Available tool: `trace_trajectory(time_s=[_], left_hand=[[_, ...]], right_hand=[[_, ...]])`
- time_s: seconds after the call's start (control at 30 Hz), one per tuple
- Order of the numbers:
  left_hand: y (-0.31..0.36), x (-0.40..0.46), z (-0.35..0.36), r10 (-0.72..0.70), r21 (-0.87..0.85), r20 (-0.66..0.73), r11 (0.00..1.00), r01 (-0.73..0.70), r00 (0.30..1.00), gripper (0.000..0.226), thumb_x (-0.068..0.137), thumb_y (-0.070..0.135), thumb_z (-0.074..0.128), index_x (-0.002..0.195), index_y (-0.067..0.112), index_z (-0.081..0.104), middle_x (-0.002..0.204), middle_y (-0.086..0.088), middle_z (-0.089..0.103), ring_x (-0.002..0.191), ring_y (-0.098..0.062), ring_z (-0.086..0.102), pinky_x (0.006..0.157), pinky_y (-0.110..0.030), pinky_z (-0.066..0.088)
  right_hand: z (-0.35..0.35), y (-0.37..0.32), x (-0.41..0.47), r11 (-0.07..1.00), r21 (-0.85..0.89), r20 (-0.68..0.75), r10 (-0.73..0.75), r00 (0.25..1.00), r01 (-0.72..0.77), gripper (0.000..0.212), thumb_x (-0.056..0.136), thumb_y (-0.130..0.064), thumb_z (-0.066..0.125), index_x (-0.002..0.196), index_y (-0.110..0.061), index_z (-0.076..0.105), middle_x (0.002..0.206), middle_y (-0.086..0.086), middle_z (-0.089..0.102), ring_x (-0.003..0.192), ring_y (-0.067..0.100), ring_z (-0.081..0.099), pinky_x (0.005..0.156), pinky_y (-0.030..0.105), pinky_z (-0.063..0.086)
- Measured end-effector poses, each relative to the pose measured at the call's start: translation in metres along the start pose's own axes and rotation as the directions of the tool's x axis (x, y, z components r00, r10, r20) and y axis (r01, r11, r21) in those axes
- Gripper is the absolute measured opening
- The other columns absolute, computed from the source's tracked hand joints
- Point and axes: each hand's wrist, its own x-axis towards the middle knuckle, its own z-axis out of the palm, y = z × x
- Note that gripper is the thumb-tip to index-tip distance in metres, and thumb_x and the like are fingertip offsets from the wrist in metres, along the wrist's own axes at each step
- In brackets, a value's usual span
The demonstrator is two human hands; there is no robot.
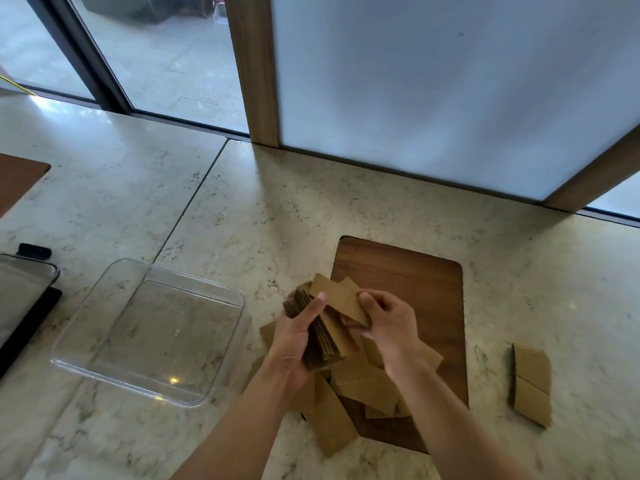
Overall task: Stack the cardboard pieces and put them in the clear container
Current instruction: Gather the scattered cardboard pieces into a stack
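My left hand (pixel 294 344) grips a thick stack of brown cardboard pieces (pixel 323 344), held on edge above the table. My right hand (pixel 384 320) pinches a single cardboard piece (pixel 341 299) lying against the top of that stack. Below the hands, several loose cardboard pieces (pixel 363 382) lie scattered, partly hidden by my arms. A small separate pile of cardboard (pixel 531 382) rests to the right. The clear container (pixel 194 396), square and with nothing in it, stands to the left of my hands.
A dark wooden board (pixel 415 275) lies under the loose pieces on the marble counter (pixel 263 209). A lid with black clips (pixel 24 289) sits at the far left edge. A frosted panel with wooden frame (pixel 256 81) rises behind the counter.
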Motion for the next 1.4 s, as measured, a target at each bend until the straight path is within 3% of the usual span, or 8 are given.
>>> trace_trajectory(time_s=[0.37,0.6,0.73,0.87,1.0,1.13,1.27,1.4], left_hand=[[-0.011,-0.007,-0.043,0.004,0.021,-0.133,1.0,-0.001,0.991,0.051,0.077,0.023,0.081,0.123,0.008,0.066,0.081,-0.015,0.08,0.068,-0.032,0.079,0.053,-0.044,0.062],[-0.005,-0.01,-0.051,-0.005,-0.019,-0.156,1.0,0.002,0.988,0.053,0.063,0.031,0.088,0.108,0.01,0.071,0.078,-0.013,0.08,0.065,-0.032,0.078,0.053,-0.043,0.062],[-0.004,-0.006,-0.052,-0.031,-0.081,-0.182,0.997,0.016,0.983,0.053,0.061,0.032,0.089,0.106,0.011,0.072,0.079,-0.015,0.081,0.064,-0.031,0.079,0.052,-0.042,0.062],[-0.003,0.001,-0.048,-0.005,-0.092,-0.198,0.996,-0.013,0.98,0.053,0.06,0.03,0.09,0.106,0.012,0.071,0.08,-0.015,0.082,0.069,-0.034,0.08,0.061,-0.058,0.065],[-0.005,0.005,-0.037,0.004,-0.075,-0.167,0.997,-0.016,0.986,0.059,0.062,0.03,0.09,0.114,0.014,0.07,0.09,-0.017,0.082,0.075,-0.036,0.081,0.059,-0.054,0.065],[0.004,0.003,-0.028,-0.026,0.056,-0.048,0.998,0.029,0.999,0.063,0.071,0.044,0.086,0.123,0.013,0.07,0.103,-0.021,0.081,0.082,-0.036,0.081,0.059,-0.044,0.064],[0.015,-0.006,-0.03,-0.17,0.132,0.157,0.98,0.15,0.973,0.083,0.071,0.059,0.084,0.134,0.008,0.069,0.119,-0.026,0.076,0.094,-0.038,0.078,0.065,-0.044,0.065],[0.014,-0.012,-0.021,-0.261,0.276,0.366,0.947,0.163,0.893,0.093,0.06,0.055,0.096,0.134,0.008,0.068,0.119,-0.026,0.074,0.098,-0.039,0.075,0.073,-0.045,0.065]], right_hand=[[-0.002,0.02,0.011,0.777,-0.591,0.015,-0.259,0.966,0.217,0.024,0.1,-0.044,0.059,0.1,-0.022,0.071,0.1,-0.001,0.068,0.087,0.012,0.061,0.071,0.017,0.043],[0.014,-0.009,0.073,-0.133,-0.812,0.583,-0.133,0.801,0.569,0.085,0.088,0.0,0.067,0.151,-0.047,0.036,0.165,0.001,0.015,0.151,0.036,0.012,0.121,0.056,0.022],[-0.002,-0.012,0.082,-0.053,-0.828,0.548,-0.287,0.785,0.559,0.038,0.09,-0.029,0.073,0.124,-0.033,0.056,0.135,-0.003,0.055,0.13,0.024,0.046,0.108,0.044,0.039],[-0.025,-0.017,0.075,0.527,-0.784,0.116,-0.396,0.911,0.329,0.02,0.09,-0.03,0.073,0.103,-0.025,0.059,0.091,-0.008,0.067,0.073,0.006,0.061,0.06,0.022,0.046],[-0.039,-0.011,0.057,0.972,-0.217,-0.006,-0.095,0.995,0.092,0.035,0.093,-0.022,0.073,0.124,-0.023,0.055,0.114,0.006,0.071,0.099,0.019,0.069,0.083,0.042,0.061],[-0.063,-0.016,0.028,0.99,-0.004,0.378,-0.13,0.917,0.142,0.033,0.097,-0.004,0.063,0.113,-0.029,0.077,0.12,0.01,0.07,0.099,0.023,0.071,0.076,0.035,0.06],[-0.071,-0.045,0.008,0.814,-0.32,0.735,-0.11,0.669,0.485,0.032,0.091,-0.026,0.076,0.121,-0.038,0.074,0.115,-0.014,0.073,0.1,0.012,0.07,0.081,0.026,0.057],[-0.031,-0.06,0.0,0.676,-0.462,0.768,-0.019,0.64,0.574,0.063,0.08,-0.029,0.085,0.133,-0.051,0.058,0.106,-0.019,0.07,0.091,0.001,0.071,0.078,0.016,0.056]])
